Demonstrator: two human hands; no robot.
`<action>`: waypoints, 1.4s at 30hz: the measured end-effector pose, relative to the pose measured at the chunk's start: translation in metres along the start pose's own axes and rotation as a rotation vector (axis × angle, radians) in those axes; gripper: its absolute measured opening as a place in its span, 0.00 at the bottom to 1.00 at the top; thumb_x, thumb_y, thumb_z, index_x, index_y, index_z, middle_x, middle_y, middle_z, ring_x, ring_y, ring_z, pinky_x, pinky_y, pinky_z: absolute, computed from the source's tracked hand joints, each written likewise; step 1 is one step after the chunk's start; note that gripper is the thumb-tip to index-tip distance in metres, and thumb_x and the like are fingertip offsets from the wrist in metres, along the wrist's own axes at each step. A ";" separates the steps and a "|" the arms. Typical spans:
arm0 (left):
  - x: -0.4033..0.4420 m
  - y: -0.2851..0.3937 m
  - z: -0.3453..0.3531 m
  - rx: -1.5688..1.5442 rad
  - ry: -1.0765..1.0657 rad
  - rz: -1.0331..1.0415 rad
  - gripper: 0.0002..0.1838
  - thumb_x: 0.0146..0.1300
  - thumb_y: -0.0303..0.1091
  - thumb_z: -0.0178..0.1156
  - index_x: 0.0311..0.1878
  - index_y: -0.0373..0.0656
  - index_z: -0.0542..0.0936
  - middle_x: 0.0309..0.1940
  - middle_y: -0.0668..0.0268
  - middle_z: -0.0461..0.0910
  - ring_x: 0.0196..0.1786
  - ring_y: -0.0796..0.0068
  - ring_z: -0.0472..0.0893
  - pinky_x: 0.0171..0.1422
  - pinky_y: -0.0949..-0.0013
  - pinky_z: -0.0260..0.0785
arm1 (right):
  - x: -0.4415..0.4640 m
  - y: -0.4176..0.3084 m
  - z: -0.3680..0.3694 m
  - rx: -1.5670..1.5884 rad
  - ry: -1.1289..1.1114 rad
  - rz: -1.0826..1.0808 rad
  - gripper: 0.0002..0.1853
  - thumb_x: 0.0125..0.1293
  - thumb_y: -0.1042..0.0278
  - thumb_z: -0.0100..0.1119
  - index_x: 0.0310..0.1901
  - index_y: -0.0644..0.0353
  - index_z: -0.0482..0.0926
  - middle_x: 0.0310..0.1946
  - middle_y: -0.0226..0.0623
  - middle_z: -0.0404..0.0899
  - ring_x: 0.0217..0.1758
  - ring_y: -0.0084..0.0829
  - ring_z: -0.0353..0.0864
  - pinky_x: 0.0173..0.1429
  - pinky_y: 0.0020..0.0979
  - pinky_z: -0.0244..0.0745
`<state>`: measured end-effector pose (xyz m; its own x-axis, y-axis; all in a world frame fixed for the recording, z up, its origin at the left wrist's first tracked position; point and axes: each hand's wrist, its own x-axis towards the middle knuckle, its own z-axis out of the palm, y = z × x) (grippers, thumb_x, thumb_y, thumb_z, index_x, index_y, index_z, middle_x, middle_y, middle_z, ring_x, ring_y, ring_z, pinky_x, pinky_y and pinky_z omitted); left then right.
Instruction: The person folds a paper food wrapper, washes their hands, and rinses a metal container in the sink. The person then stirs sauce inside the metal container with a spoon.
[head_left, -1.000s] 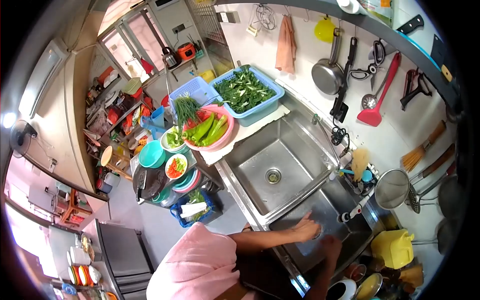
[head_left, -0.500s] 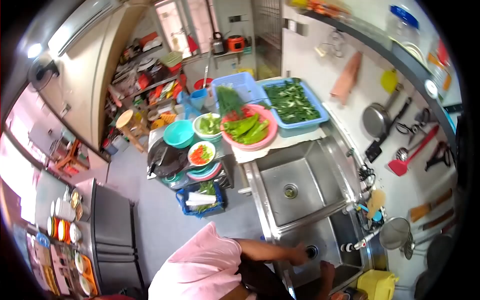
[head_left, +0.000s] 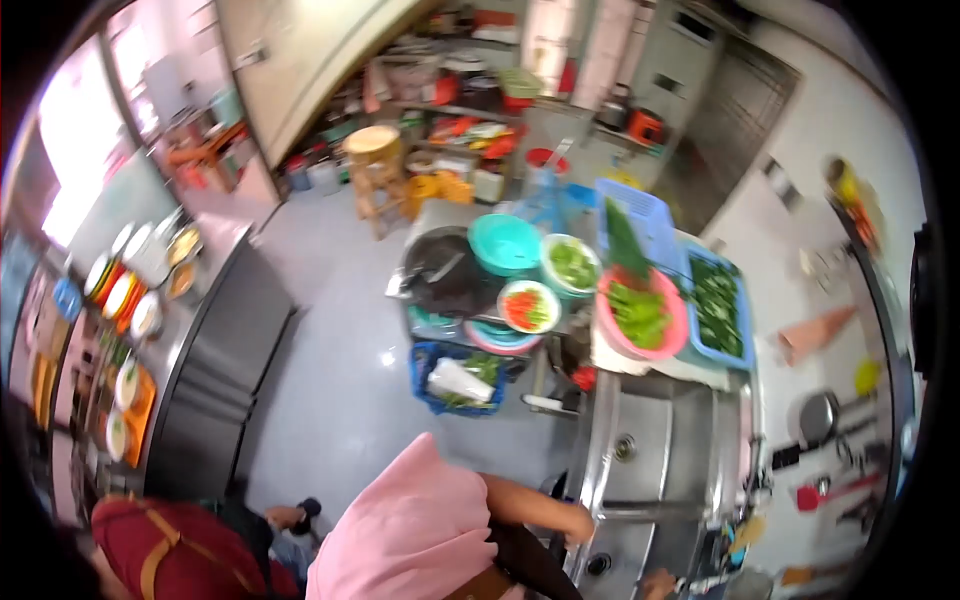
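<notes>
My left hand (head_left: 578, 524) hangs at the near left rim of the double steel sink (head_left: 600, 480), its fingers blurred. Over the front basin is my right hand (head_left: 658, 583), cut by the bottom of the view; its fingers are smeared too, and I cannot make out anything held. Between the hands lies the front basin's dark drain (head_left: 598, 564). The rear basin's drain (head_left: 625, 447) shows farther ahead. A faucet (head_left: 700, 583) reaches in from the right, close to my right hand.
Beyond the sink stand a pink basin (head_left: 672, 335) of green peppers and a blue tub (head_left: 745, 340) of leafy greens. A worktable with bowls and a blue basket (head_left: 425, 400) are left of it. A person in red (head_left: 180, 550) is at lower left. Utensils hang on the right wall.
The view has swung left, and the sink now sits lower right. My left hand has drawn back from the drain to the sink's rim. A person in red has come into view.
</notes>
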<state>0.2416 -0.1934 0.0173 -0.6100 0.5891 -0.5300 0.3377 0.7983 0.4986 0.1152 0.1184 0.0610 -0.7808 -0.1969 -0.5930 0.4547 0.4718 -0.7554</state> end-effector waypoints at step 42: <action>-0.588 -0.084 0.514 -1.498 1.334 -2.595 0.22 0.59 0.41 0.66 0.57 0.47 0.82 0.60 0.56 0.78 0.64 0.51 0.73 0.68 0.44 0.62 | -0.201 -0.204 1.177 -1.333 -1.903 -0.391 0.23 0.73 0.59 0.57 0.63 0.65 0.77 0.53 0.44 0.84 0.56 0.38 0.84 0.49 0.41 0.83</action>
<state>0.9401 -0.5428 -0.0652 0.8186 -0.4501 -0.3569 -0.3453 -0.8821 0.3204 0.6843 -0.9500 0.0062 0.7401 -0.2844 -0.6094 -0.5894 0.1620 -0.7914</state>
